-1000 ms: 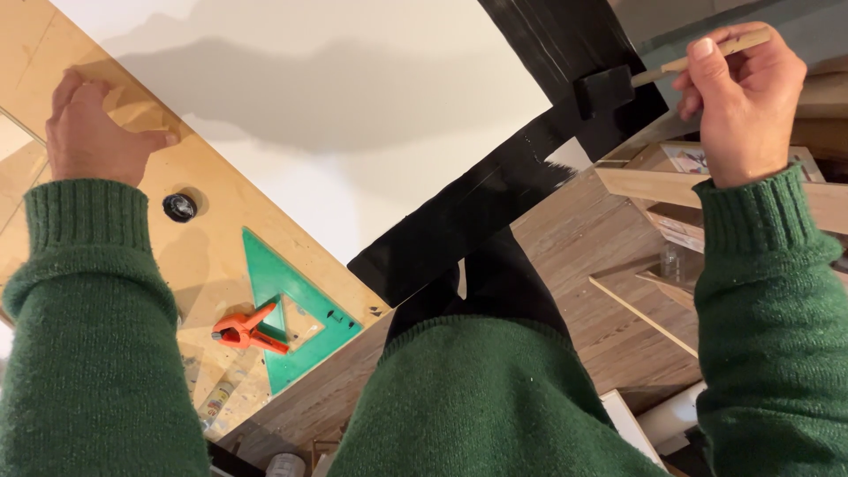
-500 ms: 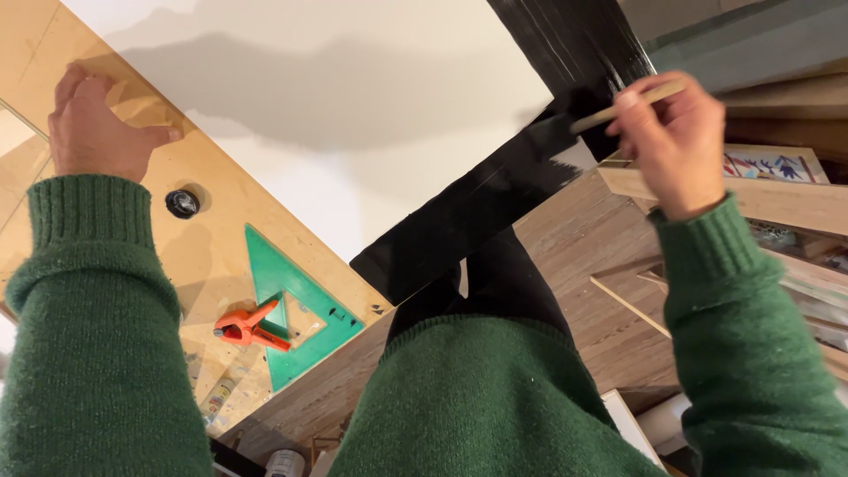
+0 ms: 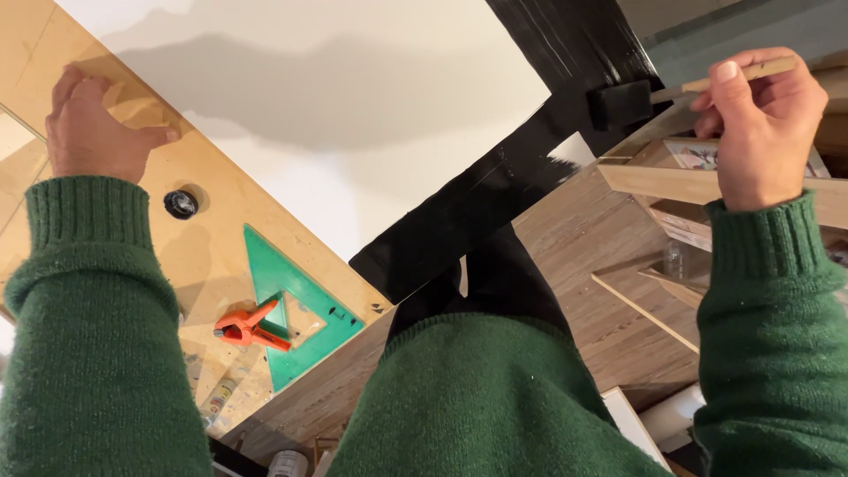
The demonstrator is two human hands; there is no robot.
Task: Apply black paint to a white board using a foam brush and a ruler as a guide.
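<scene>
Since half a second ago your right hand (image 3: 760,132) has swung back toward the right, carrying the foam brush (image 3: 621,103) off the middle of the black band to its outer end. You are pinching the brush's wooden handle (image 3: 742,74) between thumb and fingertips, hand closed on it. The black foam head is resting on the glossy black painted strip (image 3: 495,185) that borders the white board (image 3: 353,115). Your left hand (image 3: 93,128) is staying put, fingers curled and pressing down on the plywood counter (image 3: 212,238) near the board's far edge, holding nothing. Just below it a small black knob (image 3: 180,204) is sitting in the plywood. Nearer you, a green triangle ruler (image 3: 296,314) is lying flat with an orange clamp (image 3: 250,329) touching it.
</scene>
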